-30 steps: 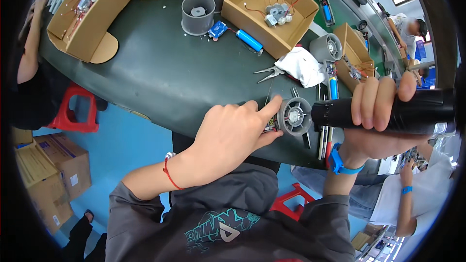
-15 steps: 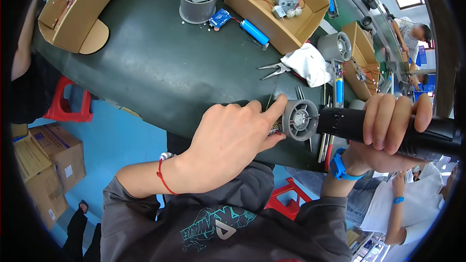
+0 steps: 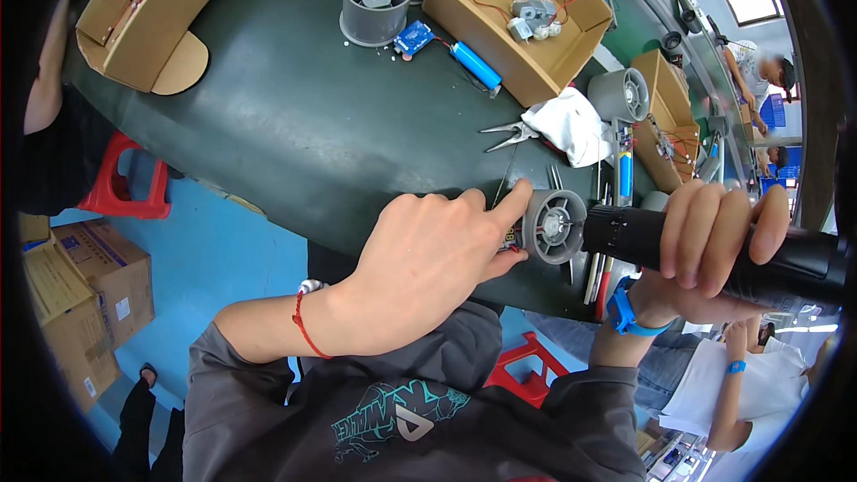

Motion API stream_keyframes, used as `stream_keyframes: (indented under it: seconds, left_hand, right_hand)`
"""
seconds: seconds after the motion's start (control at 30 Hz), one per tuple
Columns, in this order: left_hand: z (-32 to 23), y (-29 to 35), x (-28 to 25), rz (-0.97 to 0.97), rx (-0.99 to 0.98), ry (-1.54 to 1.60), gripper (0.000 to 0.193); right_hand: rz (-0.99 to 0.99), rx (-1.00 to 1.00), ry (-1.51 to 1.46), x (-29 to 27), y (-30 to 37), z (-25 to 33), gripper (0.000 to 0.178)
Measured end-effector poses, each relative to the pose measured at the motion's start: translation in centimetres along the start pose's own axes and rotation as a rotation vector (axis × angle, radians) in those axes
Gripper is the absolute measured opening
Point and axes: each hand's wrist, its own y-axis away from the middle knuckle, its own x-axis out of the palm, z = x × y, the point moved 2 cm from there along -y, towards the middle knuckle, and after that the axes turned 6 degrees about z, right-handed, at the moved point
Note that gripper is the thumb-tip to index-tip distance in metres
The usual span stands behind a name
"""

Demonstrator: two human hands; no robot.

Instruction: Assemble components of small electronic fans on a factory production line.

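My left hand (image 3: 437,236) grips a grey round plastic housing (image 3: 554,226) lying on its side, index finger and thumb at its rear end. Its spoked open face points right, toward the tool. Wires and a bit of yellow lettered label peek out between those fingers. Wrapped around a black electric screwdriver (image 3: 625,234), my right hand (image 3: 714,241) holds it nearly level. Its thin bit reaches into the hub at the middle of the spokes; whether it sits in a screw, I cannot tell.
Behind the housing lie pliers (image 3: 513,135), a white cloth (image 3: 569,128) and several thin hand tools (image 3: 600,272). Farther off are a cardboard box (image 3: 500,13) with motors, a blue battery (image 3: 475,65), a circuit board (image 3: 413,39) and a grey cup-shaped housing (image 3: 377,13). Other people stand on both sides.
The view has shifted slightly, so the table things appear a little lower and to the right. Both hands keep their grips, and the screwdriver's front end sits slightly lower in the picture.
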Motion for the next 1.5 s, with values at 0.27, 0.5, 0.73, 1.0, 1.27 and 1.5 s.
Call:
stream_keyframes:
  seconds: [0.27,0.5,0.73,1.0,1.27,1.5]
  left_hand:
    - [-0.2,0.7,0.9,-0.072,0.040,-0.035,0.057]
    - [-0.8,1.2,1.4,-0.124,0.089,-0.089,0.057]
    - [-0.5,0.2,0.9,-0.075,0.061,-0.047,0.058]
    - [-0.2,0.2,0.4,-0.144,0.093,-0.025,0.055]
    - [-0.5,0.7,0.6,-0.112,0.069,0.009,0.053]
    - [-0.6,0.4,0.2,-0.055,0.032,-0.013,0.053]
  right_hand:
    - [-0.024,0.066,-0.049,1.0,-0.5,-0.4,0.044]
    - [-0.034,-0.082,-0.147,0.9,1.2,2.1,0.042]
    - [-0.126,-0.094,-0.017,1.1,1.7,2.1,0.044]
    - [-0.109,-0.054,0.000,0.8,1.3,1.5,0.044]
    - [-0.080,-0.042,0.005,0.8,1.5,0.7,0.046]
    - [-0.023,-0.043,-0.041,0.5,1.7,0.6,0.048]
